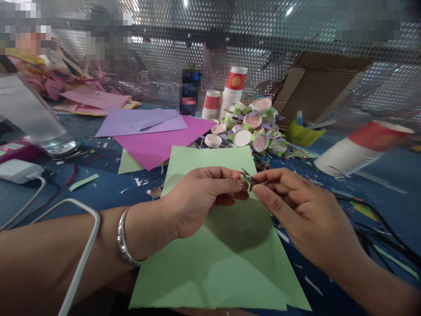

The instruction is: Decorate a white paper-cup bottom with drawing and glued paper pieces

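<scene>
My left hand [210,186], with a silver bangle [122,239] on the wrist, pinches a small piece of green paper [247,181] between thumb and fingers. My right hand [291,202] is closed round small dark scissors [250,178], whose pointed blades reach to the green piece at my left fingertips. The scissors' handles are mostly hidden by my right fingers. Both hands are above a large green sheet [210,272] lying on the blue table.
Behind the sheet are purple paper [121,122], magenta paper [154,147] and a pile of decorated discs [241,138]. Stacked cups [362,147] lean at right. A glass [36,114], a white cable [95,219] at left, and black cables [384,232] at right lie nearby.
</scene>
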`<control>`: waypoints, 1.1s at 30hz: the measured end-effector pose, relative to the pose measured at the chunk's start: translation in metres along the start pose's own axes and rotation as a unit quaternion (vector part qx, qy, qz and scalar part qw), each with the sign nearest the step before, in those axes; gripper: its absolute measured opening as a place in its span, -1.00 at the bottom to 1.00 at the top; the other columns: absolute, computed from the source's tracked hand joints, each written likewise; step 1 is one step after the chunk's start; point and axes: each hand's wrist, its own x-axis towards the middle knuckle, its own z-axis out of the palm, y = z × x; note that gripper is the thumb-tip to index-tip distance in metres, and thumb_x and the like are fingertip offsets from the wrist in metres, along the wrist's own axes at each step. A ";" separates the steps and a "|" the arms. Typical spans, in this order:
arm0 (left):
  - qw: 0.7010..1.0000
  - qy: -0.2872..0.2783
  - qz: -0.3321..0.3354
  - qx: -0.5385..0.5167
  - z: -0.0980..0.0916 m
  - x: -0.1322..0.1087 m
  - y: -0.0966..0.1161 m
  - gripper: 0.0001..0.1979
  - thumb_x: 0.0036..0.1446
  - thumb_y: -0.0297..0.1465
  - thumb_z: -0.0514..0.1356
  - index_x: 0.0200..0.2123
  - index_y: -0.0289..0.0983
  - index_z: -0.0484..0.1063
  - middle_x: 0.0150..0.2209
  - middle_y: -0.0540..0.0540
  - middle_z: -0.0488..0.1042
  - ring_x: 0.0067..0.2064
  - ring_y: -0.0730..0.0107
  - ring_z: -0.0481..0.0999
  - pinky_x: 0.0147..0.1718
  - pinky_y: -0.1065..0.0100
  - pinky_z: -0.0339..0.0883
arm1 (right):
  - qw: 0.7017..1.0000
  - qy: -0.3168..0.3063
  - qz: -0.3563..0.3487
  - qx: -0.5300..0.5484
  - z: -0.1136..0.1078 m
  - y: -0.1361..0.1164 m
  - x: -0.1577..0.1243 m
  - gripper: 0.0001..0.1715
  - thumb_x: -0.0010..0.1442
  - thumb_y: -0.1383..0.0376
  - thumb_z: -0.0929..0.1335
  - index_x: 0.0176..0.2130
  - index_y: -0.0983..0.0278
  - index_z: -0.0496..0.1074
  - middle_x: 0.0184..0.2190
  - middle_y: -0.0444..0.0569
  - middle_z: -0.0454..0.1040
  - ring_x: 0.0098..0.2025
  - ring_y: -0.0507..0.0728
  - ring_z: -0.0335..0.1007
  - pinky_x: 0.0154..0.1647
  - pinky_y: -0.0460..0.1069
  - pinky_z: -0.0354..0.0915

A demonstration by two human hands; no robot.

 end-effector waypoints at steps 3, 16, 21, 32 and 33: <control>1.000 -0.003 -0.004 -0.006 0.000 0.000 0.000 -0.84 0.01 -0.44 0.42 -0.42 -0.33 0.49 -0.40 0.00 0.51 -0.30 0.49 0.52 -0.24 0.40 0.21 | 1.000 -0.007 0.007 0.006 0.000 -0.001 0.000 -0.65 0.36 -0.02 0.34 -0.12 0.18 0.47 -0.37 -0.08 0.63 -0.45 0.04 0.52 -0.55 -0.12 0.35; 1.000 -0.005 -0.005 -0.007 0.000 0.000 -0.001 -0.84 -0.02 -0.47 0.43 -0.42 -0.35 0.49 -0.42 0.00 0.50 -0.35 0.53 0.50 -0.27 0.42 0.22 | 1.000 -0.024 0.014 0.009 0.000 -0.004 -0.002 -0.65 0.36 -0.03 0.34 -0.11 0.17 0.47 -0.38 -0.08 0.63 -0.39 0.09 0.56 -0.53 -0.10 0.36; 1.000 -0.004 -0.002 -0.005 -0.001 -0.001 -0.001 -0.78 -0.06 -0.43 0.47 -0.43 -0.36 0.49 -0.43 0.00 0.49 -0.35 0.51 0.50 -0.22 0.40 0.23 | 1.000 -0.024 0.018 0.005 0.000 -0.004 -0.003 -0.64 0.36 -0.03 0.33 -0.13 0.18 0.47 -0.49 -0.11 0.55 -0.46 0.08 0.48 -0.59 -0.09 0.27; 1.000 0.002 -0.012 -0.020 0.000 -0.001 -0.001 -0.84 -0.05 -0.47 0.44 -0.48 -0.35 0.51 -0.44 -0.01 0.51 -0.34 0.48 0.51 -0.19 0.37 0.25 | 0.998 -0.058 0.027 -0.008 -0.005 -0.001 -0.001 -0.57 0.37 -0.08 0.30 -0.12 0.21 0.45 -0.41 -0.07 0.58 -0.46 0.06 0.39 -0.55 -0.07 0.23; 1.000 0.004 -0.013 -0.019 0.000 0.000 -0.001 -0.84 -0.05 -0.48 0.44 -0.48 -0.35 0.50 -0.44 -0.01 0.51 -0.35 0.49 0.51 -0.19 0.37 0.24 | 0.998 -0.061 0.029 -0.008 -0.005 -0.001 0.000 -0.56 0.37 -0.08 0.30 -0.13 0.21 0.46 -0.42 -0.07 0.58 -0.47 0.06 0.38 -0.55 -0.06 0.23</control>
